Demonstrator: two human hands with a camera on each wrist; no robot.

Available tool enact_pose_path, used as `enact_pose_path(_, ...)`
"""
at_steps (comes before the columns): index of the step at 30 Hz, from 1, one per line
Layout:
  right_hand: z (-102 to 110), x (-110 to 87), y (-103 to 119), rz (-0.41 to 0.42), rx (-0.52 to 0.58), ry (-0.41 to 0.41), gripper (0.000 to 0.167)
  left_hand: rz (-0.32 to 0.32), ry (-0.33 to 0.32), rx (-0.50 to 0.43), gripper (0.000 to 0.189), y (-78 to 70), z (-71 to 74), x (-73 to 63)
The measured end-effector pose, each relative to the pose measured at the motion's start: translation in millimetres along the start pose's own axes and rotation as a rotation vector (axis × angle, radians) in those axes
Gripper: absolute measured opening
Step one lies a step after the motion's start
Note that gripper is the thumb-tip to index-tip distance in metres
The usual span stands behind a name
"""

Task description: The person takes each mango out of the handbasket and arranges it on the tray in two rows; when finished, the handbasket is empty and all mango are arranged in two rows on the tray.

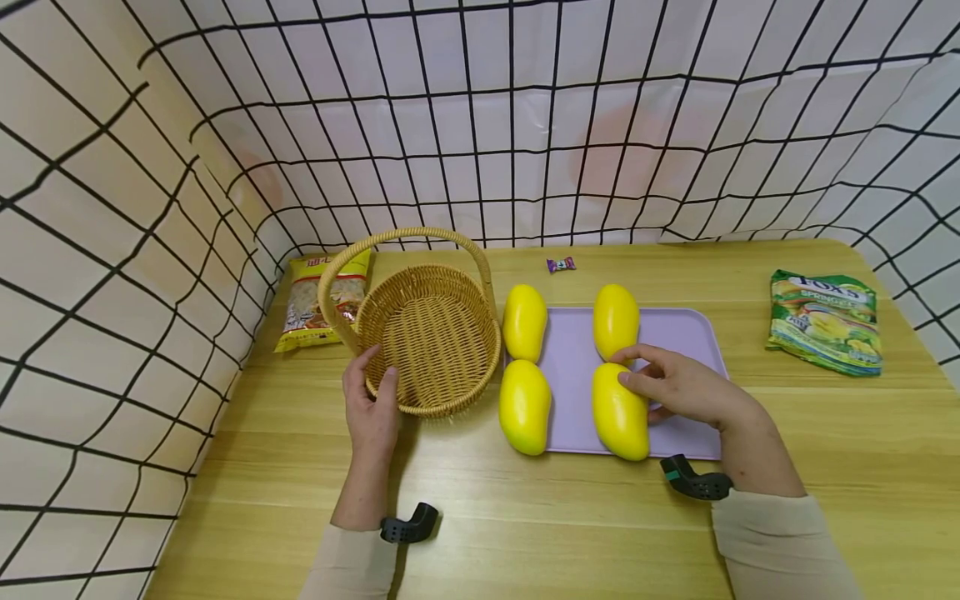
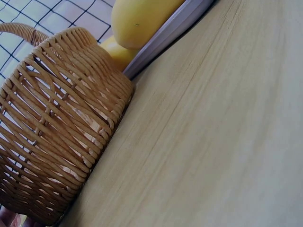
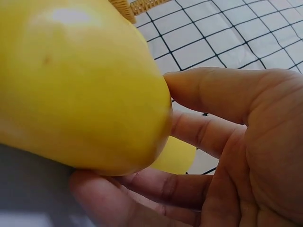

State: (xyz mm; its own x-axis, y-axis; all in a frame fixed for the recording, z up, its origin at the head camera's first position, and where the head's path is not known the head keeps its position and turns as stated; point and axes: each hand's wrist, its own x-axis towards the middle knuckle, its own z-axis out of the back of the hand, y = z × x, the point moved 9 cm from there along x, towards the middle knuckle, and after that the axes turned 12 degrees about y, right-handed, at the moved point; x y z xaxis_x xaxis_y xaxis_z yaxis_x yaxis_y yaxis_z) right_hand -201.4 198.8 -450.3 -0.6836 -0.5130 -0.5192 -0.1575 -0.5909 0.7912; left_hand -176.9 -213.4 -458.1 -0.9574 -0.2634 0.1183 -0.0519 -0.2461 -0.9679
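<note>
A round wicker basket (image 1: 429,408) with a tall arched handle stands left of the middle. My left hand (image 1: 370,417) holds its near left side, thumb over the rim; in the left wrist view only bits of fingers show beside the woven wall (image 2: 57,123). My right hand (image 1: 675,387) grips the upper end of the near right yellow mango (image 1: 619,417). Up close in the right wrist view, the fingers of that hand (image 3: 227,142) curl round the end of the mango (image 3: 90,90). This mango lies over the front edge of a lilac tray (image 1: 573,375).
Two mangoes (image 1: 525,408) line the tray's left edge, and another mango (image 1: 615,321) lies at its back. A yellow food bag (image 1: 307,308) is behind the basket, a green candy bag (image 1: 825,325) at right. A small purple sweet (image 1: 561,265) lies near the black wire grid (image 1: 510,142).
</note>
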Motion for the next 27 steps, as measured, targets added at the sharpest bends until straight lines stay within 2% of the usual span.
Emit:
enact_pose_path(18, 3.7, -6.7, -3.0, -0.021, -0.002, 0.002, 0.056, 0.007, 0.009, -0.011, 0.041, 2.0, -0.7, 1.3)
enact_pose_path(23, 10.5, -16.1, -4.4, -0.018, -0.004, -0.008, 0.056, 0.011, 0.007, -0.024, 0.041, 2.8, -1.5, 1.1)
enact_pose_path(27, 20.4, -30.1, -5.7, -0.04, -0.032, -0.062, 0.06, 0.023, 0.014, -0.024, 0.041, 3.0, -2.4, 1.9)
